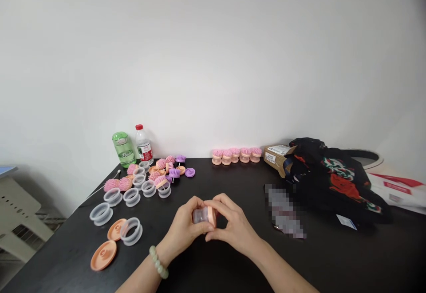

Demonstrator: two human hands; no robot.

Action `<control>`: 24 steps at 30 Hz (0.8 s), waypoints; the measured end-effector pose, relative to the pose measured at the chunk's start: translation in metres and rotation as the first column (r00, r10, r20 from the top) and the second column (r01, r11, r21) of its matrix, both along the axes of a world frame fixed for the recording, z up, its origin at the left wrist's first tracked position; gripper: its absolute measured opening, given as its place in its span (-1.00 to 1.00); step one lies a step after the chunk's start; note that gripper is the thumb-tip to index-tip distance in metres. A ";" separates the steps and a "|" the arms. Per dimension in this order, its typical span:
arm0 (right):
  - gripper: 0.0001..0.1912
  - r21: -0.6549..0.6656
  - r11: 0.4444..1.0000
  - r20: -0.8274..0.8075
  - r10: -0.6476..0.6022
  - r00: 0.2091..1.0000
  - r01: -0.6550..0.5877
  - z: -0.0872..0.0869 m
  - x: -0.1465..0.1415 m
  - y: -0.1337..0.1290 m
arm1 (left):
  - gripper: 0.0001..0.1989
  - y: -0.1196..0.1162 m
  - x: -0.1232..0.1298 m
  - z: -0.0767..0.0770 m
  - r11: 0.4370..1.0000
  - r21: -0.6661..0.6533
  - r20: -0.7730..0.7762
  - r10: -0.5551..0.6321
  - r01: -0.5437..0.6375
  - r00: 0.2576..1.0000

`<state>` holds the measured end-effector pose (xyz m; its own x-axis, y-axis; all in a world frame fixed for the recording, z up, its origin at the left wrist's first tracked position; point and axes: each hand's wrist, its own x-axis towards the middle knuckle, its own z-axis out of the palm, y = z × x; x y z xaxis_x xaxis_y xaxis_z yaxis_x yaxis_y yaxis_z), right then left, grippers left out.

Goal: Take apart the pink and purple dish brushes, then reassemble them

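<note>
Over the front middle of the black table, my left hand [186, 226] is closed around a clear waisted plastic ring [200, 215]. An orange disc [212, 216] sits against the right end of that ring, and my right hand [234, 226] grips it with thumb and fingers. Part of the ring is hidden by my fingers. To the left lie two loose orange discs [104, 255] and several clear plastic rings [132, 231]. Pink bristle heads [112, 185] and purple bristle heads [174, 173] are scattered farther back.
Several assembled pink-bristled brushes [235, 154] line the wall. A green bottle [124, 151] and a red-capped bottle [143, 144] stand back left. On the right are a cardboard box [274, 157], black patterned fabric [333, 182], a blurred flat packet [284, 211] and a white-and-red bag [396, 191].
</note>
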<state>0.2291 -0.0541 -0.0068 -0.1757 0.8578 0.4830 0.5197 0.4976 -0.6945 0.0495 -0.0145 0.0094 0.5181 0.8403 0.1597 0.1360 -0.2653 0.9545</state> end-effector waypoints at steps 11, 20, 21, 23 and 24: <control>-0.37 0.262 0.963 -0.037 0.080 0.996 -0.067 0.001 0.001 -0.003 | -0.59 -0.009 0.003 0.005 0.968 -0.237 0.338 -0.003 0.088 0.941; -0.50 0.387 0.920 0.058 0.047 0.997 -0.066 0.003 -0.004 -0.005 | -0.54 -0.010 0.006 0.000 0.980 -0.196 0.260 0.034 0.018 0.965; -0.50 0.395 0.916 0.067 0.041 0.997 -0.065 0.002 -0.004 -0.005 | -0.53 -0.011 0.006 -0.001 0.978 -0.208 0.252 0.042 0.012 0.967; -0.49 0.405 0.912 0.084 0.033 0.996 -0.065 0.000 -0.003 -0.004 | -0.51 -0.012 0.007 -0.001 0.972 -0.233 0.233 0.058 -0.002 0.971; -0.49 0.407 0.911 0.090 0.033 0.995 -0.067 0.000 -0.003 -0.004 | -0.49 -0.012 0.008 -0.002 0.970 -0.243 0.221 0.061 -0.005 0.973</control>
<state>0.2260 -0.0577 -0.0072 -0.2654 0.5773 0.7722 0.5317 0.7558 -0.3823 0.0571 -0.0267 0.0075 0.4634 0.8840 0.0611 -0.0852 -0.0241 0.9961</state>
